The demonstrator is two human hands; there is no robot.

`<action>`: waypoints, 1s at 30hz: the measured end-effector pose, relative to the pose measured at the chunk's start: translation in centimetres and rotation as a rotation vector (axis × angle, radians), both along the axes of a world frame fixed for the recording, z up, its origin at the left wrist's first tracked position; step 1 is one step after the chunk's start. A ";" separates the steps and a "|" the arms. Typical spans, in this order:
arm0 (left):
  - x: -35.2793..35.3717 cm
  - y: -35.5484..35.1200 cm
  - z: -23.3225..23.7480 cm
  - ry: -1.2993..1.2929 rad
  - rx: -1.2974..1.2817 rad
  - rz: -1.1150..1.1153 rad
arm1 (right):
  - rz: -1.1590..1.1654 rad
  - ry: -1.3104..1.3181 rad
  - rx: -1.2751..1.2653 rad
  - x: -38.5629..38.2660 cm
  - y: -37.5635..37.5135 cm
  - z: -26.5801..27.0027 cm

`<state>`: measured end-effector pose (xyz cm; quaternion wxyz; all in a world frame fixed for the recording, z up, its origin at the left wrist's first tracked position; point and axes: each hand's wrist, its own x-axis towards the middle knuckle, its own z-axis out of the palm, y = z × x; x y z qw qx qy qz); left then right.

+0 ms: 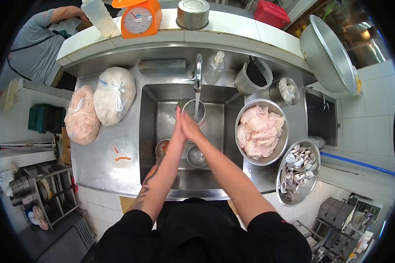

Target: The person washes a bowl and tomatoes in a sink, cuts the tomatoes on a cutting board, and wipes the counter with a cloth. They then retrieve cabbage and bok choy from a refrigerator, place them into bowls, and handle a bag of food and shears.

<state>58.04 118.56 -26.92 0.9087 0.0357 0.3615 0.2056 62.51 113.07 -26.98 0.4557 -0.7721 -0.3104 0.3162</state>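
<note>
Over the steel sink (162, 93), my left hand (178, 122) and my right hand (190, 128) are pressed together. The left one's fingers look stretched out. My right hand's fingers are turned in against the left and mostly hidden. Just past them, water runs from the tap (199, 72) into a round metal bowl (202, 115). Beside it is the edge of another round vessel, partly covered by my hands. Lower in the sink sit a small bowl with something orange-red (159, 151) and a small metal bowl (197, 156).
Right of the sink are a bowl of pale raw meat or skin (261, 131), a bowl of silvery pieces (299, 168) and a plastic tub (245, 83). Two filled plastic bags (115, 94) lie left. An orange scale (139, 19) stands on the ledge; a person (35, 48) is beyond.
</note>
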 end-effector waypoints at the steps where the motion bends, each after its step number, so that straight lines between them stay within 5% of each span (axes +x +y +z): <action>1: -0.4 2.0 -4.1 -0.026 -0.011 -0.150 | 0.397 -0.301 -0.175 1.8 -1.7 2.2; 4: -0.8 1.3 -4.0 -0.025 0.062 -0.297 | 0.316 0.071 -0.183 4.3 -1.1 -3.6; 5: -1.0 -0.3 -3.9 0.045 0.031 -0.235 | 0.044 0.517 -0.176 4.8 0.1 -2.0; 6: -1.0 -1.1 -3.7 0.111 0.003 -0.172 | 0.037 0.519 -0.180 3.8 0.5 -0.9; 7: -1.1 -1.0 -2.2 -0.149 -0.051 -0.185 | -0.037 0.353 -0.094 2.4 1.0 0.0; 8: -0.7 -0.4 -2.5 -0.149 -0.050 -0.184 | -0.108 0.185 -0.005 1.4 1.1 0.4; 10: 0.0 1.6 -3.6 0.045 0.098 -0.064 | 0.079 0.038 0.064 2.2 -1.5 -3.7; 12: 0.0 2.2 -1.5 0.051 0.024 -0.242 | 0.527 -0.279 -0.239 3.9 -2.5 -7.2; 13: -0.2 1.1 -0.9 0.158 0.028 -0.167 | 0.149 0.490 -0.014 4.3 -1.5 -7.7; 14: -0.5 -0.2 -0.3 0.267 0.030 -0.096 | 0.146 0.494 -0.017 3.1 -0.8 -5.6; 16: -0.5 -0.8 0.3 0.183 0.109 -0.055 | -0.488 0.638 0.220 1.2 0.6 -0.7; 18: -0.4 1.5 -1.6 -0.071 -0.109 -0.223 | -0.297 0.480 0.089 1.6 -0.4 -5.6; 20: 0.9 1.4 -3.8 0.084 0.109 -0.119 | 0.191 -0.001 -0.241 2.8 -2.4 -7.8; 21: 0.5 1.1 -3.0 0.175 0.208 -0.050 | -0.127 0.665 0.114 2.3 -2.8 -0.1; 22: 0.3 0.5 -1.9 0.268 0.304 0.014 | -0.126 0.671 0.110 1.8 -2.5 -0.9; 23: 1.9 -0.4 -0.4 0.543 0.528 0.215 | -0.452 0.984 0.301 1.4 -1.8 -2.5; 24: 1.8 0.2 0.3 0.541 0.527 0.213 | -0.790 1.278 0.499 1.0 -1.1 -2.0; 26: 0.9 1.8 1.9 0.258 0.839 0.049 | -0.946 1.351 0.541 1.0 -1.3 -1.9; 28: 0.2 3.5 3.5 0.198 0.901 -0.135 | -0.760 1.347 0.440 2.8 -2.1 -3.5; 30: -0.1 5.0 4.1 0.088 0.955 -0.646 | -0.628 1.333 0.286 5.2 -2.6 -2.5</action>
